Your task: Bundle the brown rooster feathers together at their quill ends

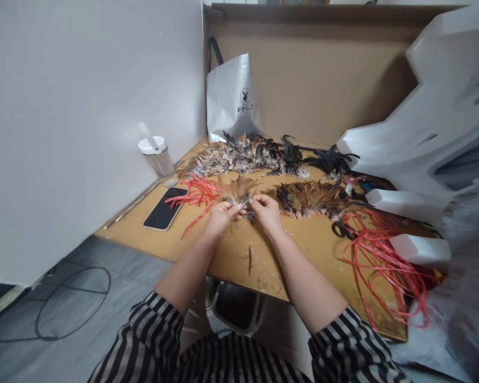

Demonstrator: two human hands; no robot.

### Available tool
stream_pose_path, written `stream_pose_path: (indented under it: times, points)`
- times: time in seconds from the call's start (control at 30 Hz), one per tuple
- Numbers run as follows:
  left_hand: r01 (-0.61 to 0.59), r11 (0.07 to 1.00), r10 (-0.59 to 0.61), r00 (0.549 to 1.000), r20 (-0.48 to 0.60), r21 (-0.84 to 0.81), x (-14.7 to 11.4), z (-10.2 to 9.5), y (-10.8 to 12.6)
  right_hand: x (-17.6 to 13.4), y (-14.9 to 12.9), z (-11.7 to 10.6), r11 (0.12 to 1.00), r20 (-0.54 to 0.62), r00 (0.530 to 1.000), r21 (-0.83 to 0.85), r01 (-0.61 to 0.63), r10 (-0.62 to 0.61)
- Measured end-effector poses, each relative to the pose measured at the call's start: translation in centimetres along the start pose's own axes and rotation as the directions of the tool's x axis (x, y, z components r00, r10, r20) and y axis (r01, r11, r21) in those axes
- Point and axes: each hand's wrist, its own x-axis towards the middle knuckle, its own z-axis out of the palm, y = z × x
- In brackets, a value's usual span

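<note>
My left hand [224, 214] and my right hand [266, 210] meet over the middle of the table, both with fingers pinched. Between them fans out a small bunch of brown feathers [238, 187], its quill ends at my fingertips. The left hand grips the base of the bunch. My right thumb and forefinger pinch close beside it, on something too small to make out. Just right of my right hand lies a row of brown and black feathers [309, 198]. Behind both hands is a longer pile of mottled feathers [247, 154].
Red plastic strips [197, 192] lie by a phone [164, 209] on the left, near a lidded cup [158, 157]. More red strips [377, 255] and black-handled scissors [339, 230] are at right. A silver bag [227, 96] stands behind; white foam [407, 117] rises at right.
</note>
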Motion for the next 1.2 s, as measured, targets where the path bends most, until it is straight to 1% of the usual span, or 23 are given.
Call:
stream_pose_path:
  times: [0.1,0.2,0.27,0.3,0.33,0.37,0.43,0.5,0.6,0.67,0.77,0.83,1.0,1.2]
  points:
    - [-0.016,0.987,0.011,0.999,-0.035,-0.158,-0.1,0.0,0.6,0.3,0.6,-0.2,0.999,-0.045,0.999,-0.037,-0.027,0.025]
    - [0.004,0.950,-0.011,1.000,-0.020,-0.313,-0.2,-0.2,1.1,0.7,1.1,-0.6,0.992,-0.134,0.989,-0.117,0.045,-0.061]
    - [0.049,0.930,-0.042,0.999,0.029,-0.364,-0.3,-0.3,1.3,0.7,1.0,-0.7,0.984,-0.146,0.982,-0.150,0.097,-0.119]
    - [0.074,0.923,-0.055,0.997,0.059,-0.377,-0.3,-0.4,1.3,0.6,0.7,-0.7,0.986,-0.119,0.986,-0.135,0.102,-0.118]
    - [0.096,0.918,-0.066,0.994,0.090,-0.385,-0.3,-0.4,1.3,0.4,0.4,-0.6,0.991,-0.069,0.993,-0.095,0.089,-0.096]
    - [0.117,0.913,-0.075,0.990,0.121,-0.390,-0.3,-0.5,1.2,0.2,-0.1,-0.5,0.998,0.010,0.998,-0.032,0.061,-0.061]
    - [0.148,0.906,-0.084,0.981,0.173,-0.397,-0.4,-0.6,1.1,-0.3,-0.9,-0.3,0.994,0.150,0.989,0.107,-0.031,0.015]
    - [0.167,0.905,-0.091,0.974,0.207,-0.391,-0.4,-0.6,1.0,-0.6,-1.4,-0.2,0.972,0.227,0.973,0.215,-0.099,0.049]
    - [0.187,0.916,-0.110,0.968,0.226,-0.354,-0.5,-0.5,1.0,-0.6,-1.5,-0.3,0.954,0.256,0.965,0.272,-0.128,0.056]
    - [0.178,0.934,-0.118,0.972,0.205,-0.308,-0.5,-0.3,1.0,-0.5,-1.3,-0.4,0.961,0.235,0.971,0.251,-0.113,0.053]
    - [0.126,0.968,-0.101,0.987,0.124,-0.218,-0.5,-0.1,0.9,-0.4,-1.2,-0.5,0.974,0.194,0.980,0.210,-0.080,0.038]
    - [0.100,0.982,-0.087,0.992,0.090,-0.160,-0.5,0.0,0.8,-0.3,-1.0,-0.4,0.982,0.184,0.983,0.183,-0.054,0.020]
    - [0.116,0.992,-0.110,0.988,0.108,-0.057,-0.4,0.2,0.6,-0.1,-0.4,-0.3,0.995,0.141,0.989,0.092,0.037,-0.050]
    - [0.102,0.994,-0.099,0.991,0.094,-0.024,-0.3,0.2,0.3,0.0,0.1,-0.3,0.995,0.107,0.989,-0.009,0.103,-0.101]
